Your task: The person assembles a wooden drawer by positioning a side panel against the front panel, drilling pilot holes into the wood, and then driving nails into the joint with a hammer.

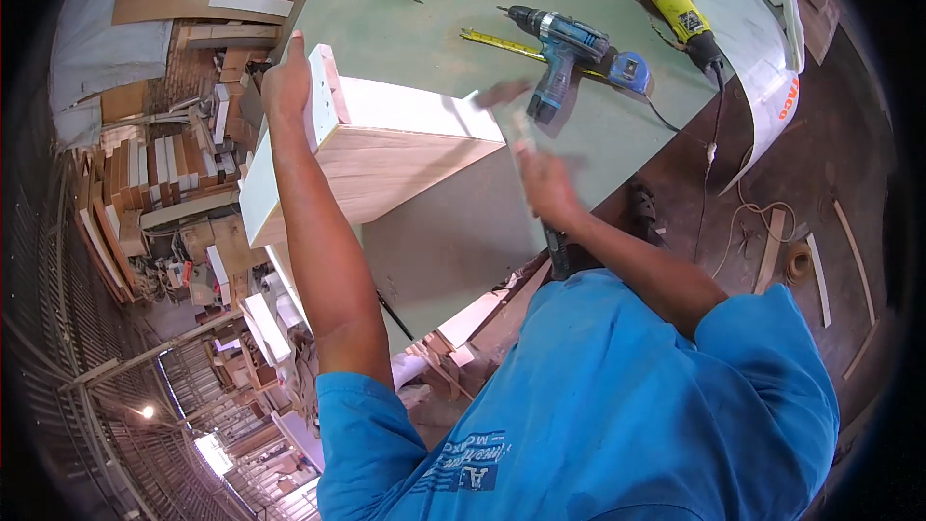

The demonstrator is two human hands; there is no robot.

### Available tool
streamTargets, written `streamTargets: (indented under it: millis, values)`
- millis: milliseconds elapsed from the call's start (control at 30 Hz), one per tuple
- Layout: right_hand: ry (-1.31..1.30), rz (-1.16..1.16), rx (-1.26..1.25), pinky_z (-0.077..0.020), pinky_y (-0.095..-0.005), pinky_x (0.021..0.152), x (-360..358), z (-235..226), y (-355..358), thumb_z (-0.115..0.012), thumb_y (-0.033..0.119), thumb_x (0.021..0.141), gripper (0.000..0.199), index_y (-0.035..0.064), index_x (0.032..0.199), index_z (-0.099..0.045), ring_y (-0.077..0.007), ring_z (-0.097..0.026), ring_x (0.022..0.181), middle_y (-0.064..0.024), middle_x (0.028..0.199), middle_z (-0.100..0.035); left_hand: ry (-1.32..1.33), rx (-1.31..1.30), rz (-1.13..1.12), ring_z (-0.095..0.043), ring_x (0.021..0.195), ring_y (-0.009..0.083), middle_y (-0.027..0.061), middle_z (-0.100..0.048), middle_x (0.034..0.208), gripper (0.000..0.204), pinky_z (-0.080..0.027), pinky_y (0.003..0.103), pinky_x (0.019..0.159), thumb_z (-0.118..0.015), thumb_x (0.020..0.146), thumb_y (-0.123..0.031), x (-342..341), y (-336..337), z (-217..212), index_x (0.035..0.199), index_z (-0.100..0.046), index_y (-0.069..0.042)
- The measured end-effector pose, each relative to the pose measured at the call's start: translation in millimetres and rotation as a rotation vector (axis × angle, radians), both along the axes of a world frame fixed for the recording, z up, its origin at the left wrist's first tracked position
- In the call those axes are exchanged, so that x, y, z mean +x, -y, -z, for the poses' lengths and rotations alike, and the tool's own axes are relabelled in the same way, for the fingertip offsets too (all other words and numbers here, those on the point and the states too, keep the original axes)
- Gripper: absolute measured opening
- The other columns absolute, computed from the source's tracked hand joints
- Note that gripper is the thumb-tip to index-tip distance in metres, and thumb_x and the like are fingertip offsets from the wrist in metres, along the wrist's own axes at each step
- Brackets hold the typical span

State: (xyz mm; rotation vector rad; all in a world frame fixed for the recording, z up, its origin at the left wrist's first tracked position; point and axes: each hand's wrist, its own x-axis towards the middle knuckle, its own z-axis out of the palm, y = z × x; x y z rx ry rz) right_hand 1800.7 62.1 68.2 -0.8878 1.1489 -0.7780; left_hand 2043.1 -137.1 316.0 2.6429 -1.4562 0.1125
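A box-like wooden piece with white faces and a bare wood-grain side lies tilted on the green worktable. My left hand is closed on the far left end of it, its fingers partly hidden behind the panel. In my right hand is a hammer, its head smeared by motion close to the box's right corner. The hammer's dark handle end sticks out below my fist. Beyond the hammer lies a blue cordless drill, in front of a blue tape measure with its yellow blade pulled out.
A yellow angle grinder rests at the table's far right, its cord hanging over the edge beside a white printed sheet. Stacked boards fill the floor on the left. Wood strips and a tape roll lie on the right floor.
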Motion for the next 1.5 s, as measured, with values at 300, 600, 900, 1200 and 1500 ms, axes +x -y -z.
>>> streamTargets:
  millis: [300,600,900,1200,1500]
  values:
    - [-0.090,0.025,-0.067,-0.0442,-0.0425,0.056,7,16,5,-0.041,0.055,0.102,0.059,-0.0011,0.089,-0.054,-0.0275,-0.055,0.059,-0.0158,0.067,-0.053,-0.022,0.013,-0.012,-0.050,0.128,0.0460,0.0396,-0.054,0.127,0.099,-0.037,0.045,0.108,-0.038,0.089,-0.073,-5,-2,-1,0.115,-0.060,0.020]
    - [-0.066,-0.090,0.030,-0.0480,-0.0479,0.061,-9,-12,13,-0.041,0.055,0.102,0.062,-0.0042,0.089,-0.054,-0.0339,-0.058,0.057,-0.0183,0.067,-0.057,0.003,-0.015,0.011,-0.052,0.126,0.0469,0.0400,-0.055,0.125,0.100,-0.037,0.046,0.107,-0.036,0.090,-0.074,13,-8,4,0.114,-0.061,0.019]
    - [0.089,-0.025,-0.205,-0.0454,-0.0388,0.054,-9,-87,37,-0.041,0.056,0.102,0.059,-0.0001,0.087,-0.053,-0.0195,-0.054,0.057,-0.0091,0.065,-0.052,0.048,-0.059,0.025,-0.055,0.122,0.0475,0.0399,-0.059,0.118,0.094,-0.041,0.047,0.103,-0.039,0.091,-0.072,9,-11,1,0.108,-0.065,0.017]
    - [-0.015,-0.176,-0.371,-0.0458,-0.0491,0.066,20,-104,27,-0.041,0.052,0.103,0.058,-0.0025,0.089,-0.056,-0.0376,-0.059,0.067,-0.0243,0.071,-0.059,0.063,-0.027,0.018,-0.058,0.119,0.0468,0.0379,-0.060,0.118,0.092,-0.042,0.048,0.102,-0.038,0.090,-0.071,13,-13,1,0.108,-0.067,0.015]
    - [-0.012,-0.117,-0.372,-0.0447,-0.0475,0.063,27,-103,28,-0.041,0.051,0.104,0.057,-0.0018,0.086,-0.055,-0.0319,-0.055,0.061,-0.0196,0.066,-0.055,0.050,0.001,0.020,-0.059,0.116,0.0471,0.0373,-0.062,0.115,0.089,-0.043,0.049,0.099,-0.036,0.092,-0.069,6,-13,-2,0.103,-0.069,0.013]
